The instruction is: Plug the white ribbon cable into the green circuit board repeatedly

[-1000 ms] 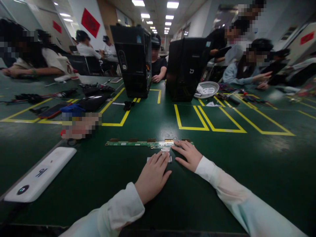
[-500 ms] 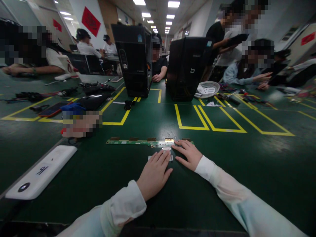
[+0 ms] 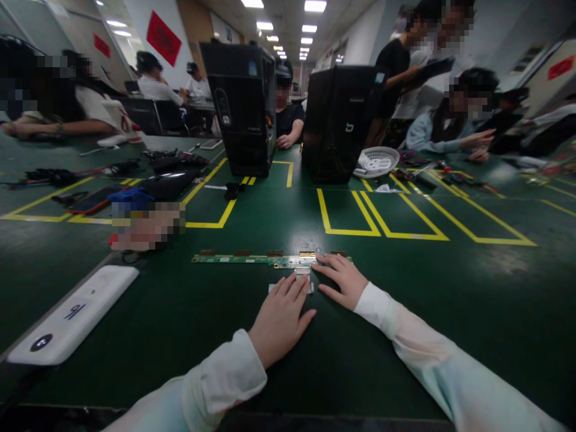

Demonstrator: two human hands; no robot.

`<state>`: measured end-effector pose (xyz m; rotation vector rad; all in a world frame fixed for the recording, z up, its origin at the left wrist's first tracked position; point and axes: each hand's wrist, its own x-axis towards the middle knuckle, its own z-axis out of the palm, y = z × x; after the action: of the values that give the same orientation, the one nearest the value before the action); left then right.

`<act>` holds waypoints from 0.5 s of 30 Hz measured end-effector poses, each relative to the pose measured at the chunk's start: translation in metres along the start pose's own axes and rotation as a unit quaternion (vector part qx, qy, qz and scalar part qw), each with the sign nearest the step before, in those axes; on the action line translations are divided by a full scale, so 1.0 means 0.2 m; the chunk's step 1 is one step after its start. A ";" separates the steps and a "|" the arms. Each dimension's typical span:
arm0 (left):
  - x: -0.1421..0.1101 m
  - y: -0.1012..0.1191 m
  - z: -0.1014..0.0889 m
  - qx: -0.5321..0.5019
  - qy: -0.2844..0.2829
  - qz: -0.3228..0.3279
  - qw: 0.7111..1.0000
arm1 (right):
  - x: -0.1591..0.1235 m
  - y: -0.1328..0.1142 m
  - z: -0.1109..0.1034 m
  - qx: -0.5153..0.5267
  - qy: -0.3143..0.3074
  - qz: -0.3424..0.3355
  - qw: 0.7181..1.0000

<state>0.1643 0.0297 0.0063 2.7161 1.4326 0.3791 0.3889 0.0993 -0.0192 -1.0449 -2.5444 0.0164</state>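
Note:
A long, narrow green circuit board (image 3: 243, 260) lies flat on the table, with brown tabs along its far edge. My right hand (image 3: 344, 281) rests at the board's right part, fingers stretched and spread, its fingertips touching the board. Just below the board's middle is a flat whitish ribbon piece (image 3: 303, 272), joined to or lying against the near edge; I cannot tell which. My left hand (image 3: 283, 318) lies flat over that piece with its fingers extended, covering most of it. Neither hand grips anything.
A white power bank-like device (image 3: 74, 315) lies at the left. Two black computer towers (image 3: 240, 114) stand at the back. Yellow tape (image 3: 353, 232) marks the green table. A white basket (image 3: 377, 162) sits right of the towers; cables (image 3: 54, 177) lie far left. Other people sit around.
Both hands stay almost still on the board and the whitish piece. The view shifts slightly. In the background at the right, standing people have changed position.

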 end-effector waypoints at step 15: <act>0.02 0.00 -0.01 0.001 -0.017 -0.001 1.000 | 0.00 0.00 -0.01 0.003 -0.007 0.001 1.000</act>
<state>0.1649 0.0328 0.0093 2.7080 1.4289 0.3285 0.3901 0.0993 -0.0185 -1.0477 -2.5550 0.0306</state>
